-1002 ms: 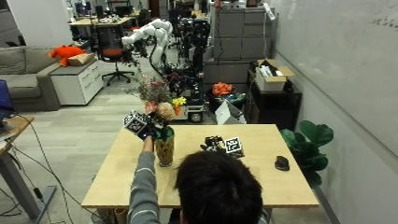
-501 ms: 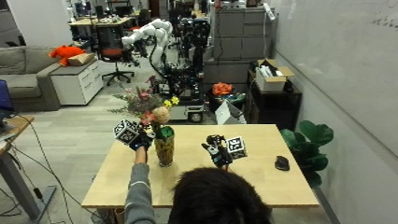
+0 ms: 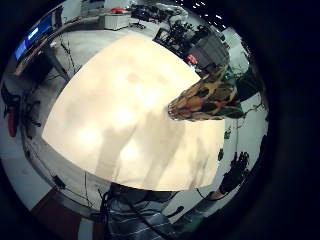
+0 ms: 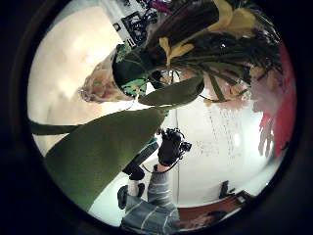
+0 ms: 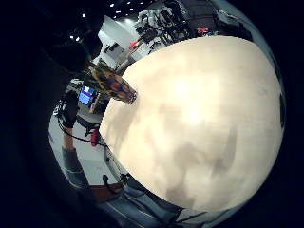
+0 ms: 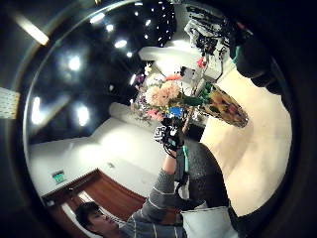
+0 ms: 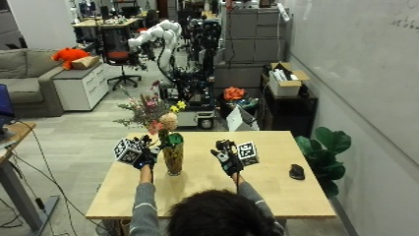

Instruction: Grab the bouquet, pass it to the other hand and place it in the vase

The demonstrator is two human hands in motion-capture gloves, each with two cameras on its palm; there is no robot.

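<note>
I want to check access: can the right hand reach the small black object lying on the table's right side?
Probably yes. The right hand is raised over bare light wooden table; nothing stands between it and the small black object.

Person seen from behind, dark hair at 6 o'clock of outside view. Grey long-sleeved top with thin pale stripes; sleeves reach wrists on both forearms. Left hand in black glove, at 9 o'clock of scene. Right hand in black glove, near centre. Gloves cover fingers fully, bulky at backs. Right thumb side palm view shows same striped sleeve, ribbed look at cuff, light trousers.
</note>
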